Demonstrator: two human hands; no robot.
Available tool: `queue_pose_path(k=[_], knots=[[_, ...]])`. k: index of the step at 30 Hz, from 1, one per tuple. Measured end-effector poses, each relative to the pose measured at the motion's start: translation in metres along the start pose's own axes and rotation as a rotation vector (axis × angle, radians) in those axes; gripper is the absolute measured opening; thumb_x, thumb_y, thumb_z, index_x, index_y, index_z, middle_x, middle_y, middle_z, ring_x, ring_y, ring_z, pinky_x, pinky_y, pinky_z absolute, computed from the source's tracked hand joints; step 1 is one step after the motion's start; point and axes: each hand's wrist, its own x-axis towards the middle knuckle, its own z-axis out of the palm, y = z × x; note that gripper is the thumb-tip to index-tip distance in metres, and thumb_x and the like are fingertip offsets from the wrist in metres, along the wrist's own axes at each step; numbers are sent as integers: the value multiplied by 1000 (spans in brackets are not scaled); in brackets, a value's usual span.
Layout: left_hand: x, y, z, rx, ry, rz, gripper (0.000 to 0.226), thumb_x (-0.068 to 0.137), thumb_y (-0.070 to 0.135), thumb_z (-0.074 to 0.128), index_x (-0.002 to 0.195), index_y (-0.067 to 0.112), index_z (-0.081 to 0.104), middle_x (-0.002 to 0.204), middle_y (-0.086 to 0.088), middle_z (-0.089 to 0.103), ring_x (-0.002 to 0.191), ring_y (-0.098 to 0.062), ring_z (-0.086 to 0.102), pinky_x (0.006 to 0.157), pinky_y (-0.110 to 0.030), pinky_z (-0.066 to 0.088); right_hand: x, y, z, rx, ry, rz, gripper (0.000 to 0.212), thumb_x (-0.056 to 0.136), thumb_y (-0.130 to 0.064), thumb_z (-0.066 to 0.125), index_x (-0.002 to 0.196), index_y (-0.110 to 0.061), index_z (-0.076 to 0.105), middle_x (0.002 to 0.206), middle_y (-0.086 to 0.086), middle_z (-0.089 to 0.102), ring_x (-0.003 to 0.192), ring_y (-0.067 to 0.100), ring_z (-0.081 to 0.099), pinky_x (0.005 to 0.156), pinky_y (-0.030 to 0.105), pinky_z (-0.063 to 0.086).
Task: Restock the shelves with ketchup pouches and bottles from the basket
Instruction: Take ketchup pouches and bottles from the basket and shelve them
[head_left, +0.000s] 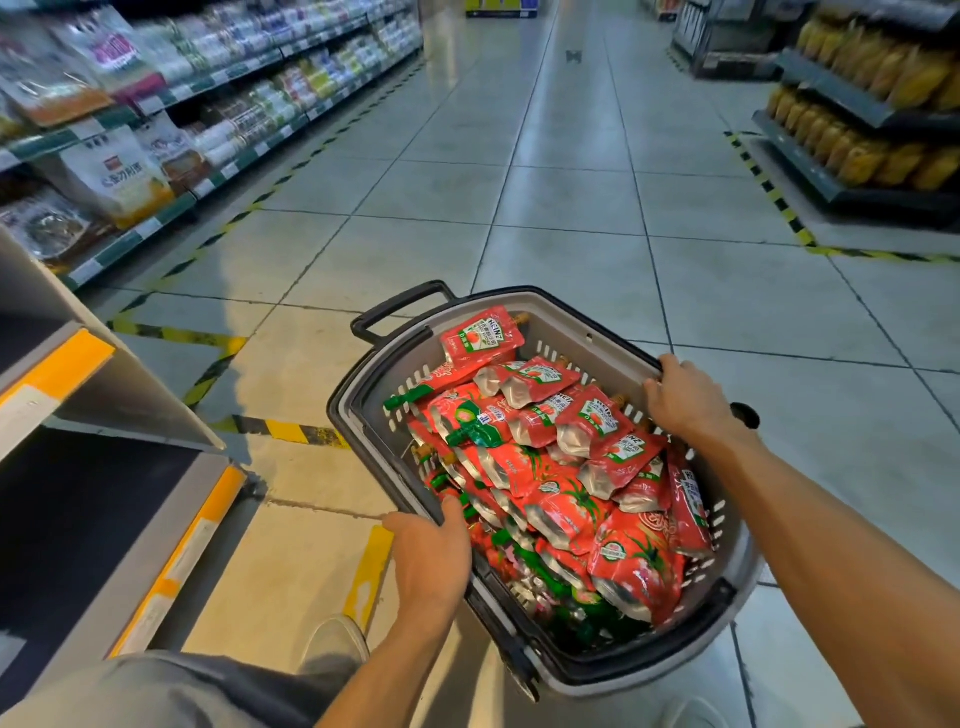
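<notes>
A grey plastic basket (576, 332) with a black handle (400, 307) is held above the aisle floor. It is heaped with several red ketchup pouches (550, 467), some with green caps, some with silver bases showing. My left hand (431, 551) grips the basket's near left rim, thumb over the edge. My right hand (680, 397) grips the far right rim. No bottles can be made out among the pouches.
A grey shelf unit (104, 467) with yellow price strips stands close on the left, its tiers dark. Stocked shelves (171, 135) run along the left of the aisle. A display of yellow packs (872, 124) stands at the right. Tiled floor (571, 197) stretches ahead.
</notes>
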Motion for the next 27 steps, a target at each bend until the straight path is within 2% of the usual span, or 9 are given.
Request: queue_pose_path(k=[3,5,7,9,14,18,20,23,27], knots=[[2,2,-11,46,-69,31,79,101,40,50,147,-8,7,69,2,47,58,-9,48,46,-25,38,-20,-2,-16,82,-26,8,38,102,-30,47,130,-4,47,124,23,59,108,39,59,87,46,49],[3,10,-23,51,-87,48,72,100,36,54,143,-4,13,81,-3,52,68,-13,54,52,-29,45,-36,-8,-31,142,-49,29,41,102,-31,49,132,-4,46,126,23,58,104,35,58,83,42,48],[0,21,-37,82,-68,94,75,96,34,59,143,-5,15,116,-19,56,103,-32,59,82,-43,52,-54,-16,-49,155,-69,40,42,100,-34,52,129,-4,46,124,23,60,101,35,58,78,39,45],[-1,33,-50,160,-20,180,76,93,33,64,144,-6,23,137,-27,46,126,-43,47,103,-50,42,-73,-24,-70,155,-104,17,46,99,-39,55,129,-6,47,124,22,61,107,37,60,78,37,43],[-11,72,-72,343,-96,469,41,94,40,57,118,7,56,116,-14,66,101,-32,60,84,-37,49,-115,-42,-114,100,-168,-44,50,94,-54,58,125,-15,50,116,10,63,89,23,54,74,32,41],[-15,95,-70,465,-183,593,50,95,45,53,132,11,56,107,-5,65,94,-23,60,80,-29,42,-139,-46,-122,146,-173,-28,40,92,-55,58,110,-20,47,90,-2,61,75,13,58,61,31,47],[-13,105,-65,520,-215,621,45,95,47,53,124,14,60,115,-8,66,98,-24,61,81,-30,43,-148,-48,-115,169,-190,-13,43,92,-54,57,115,-18,51,86,-2,62,73,11,60,60,31,50],[-9,120,-53,622,-271,679,30,96,43,51,107,17,58,107,-6,66,91,-22,58,78,-34,46,-151,-53,-101,253,-219,11,42,94,-46,58,116,-10,59,77,1,63,65,14,60,60,32,51],[7,136,-27,709,-352,737,31,99,43,48,110,16,57,113,-9,66,91,-20,55,76,-30,39,-139,-64,-81,324,-265,62,37,95,-46,58,111,-14,49,90,0,61,83,20,64,76,39,56]])
